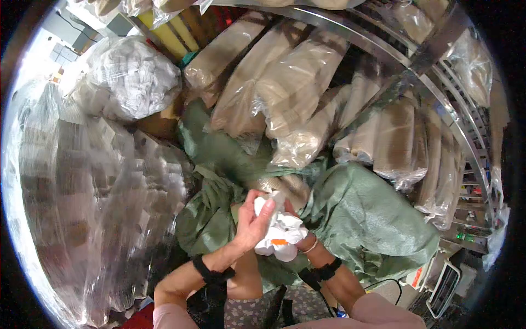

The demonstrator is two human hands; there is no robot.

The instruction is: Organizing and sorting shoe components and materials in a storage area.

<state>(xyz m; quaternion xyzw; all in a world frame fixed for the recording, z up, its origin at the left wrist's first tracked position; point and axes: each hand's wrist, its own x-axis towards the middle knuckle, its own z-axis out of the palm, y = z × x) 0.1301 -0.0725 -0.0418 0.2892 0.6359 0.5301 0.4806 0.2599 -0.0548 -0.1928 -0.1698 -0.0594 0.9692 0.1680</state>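
Note:
Between my hands, above my lap, is a bunch of white soft-looking pieces [282,227] with an orange patch on its near side; their exact kind is unclear. My left hand [253,223] is closed on its left side, thumb laid over the top. From the right, my right hand [307,239] cups the bunch, its fingers partly hidden behind the white pieces. Just beyond the hands, a green woven sack [211,219] is gathered, and tan plastic-wrapped goods [293,187] show at its opening. Another green sack [372,219] bulges to the right.
Long tan bundles in clear plastic [301,71] fill the metal-framed shelf [329,23] ahead. On the left stands a tall film-wrapped stack [109,203], with a clear bag of white pieces [131,77] beyond it. A white-framed object [444,288] sits at the lower right.

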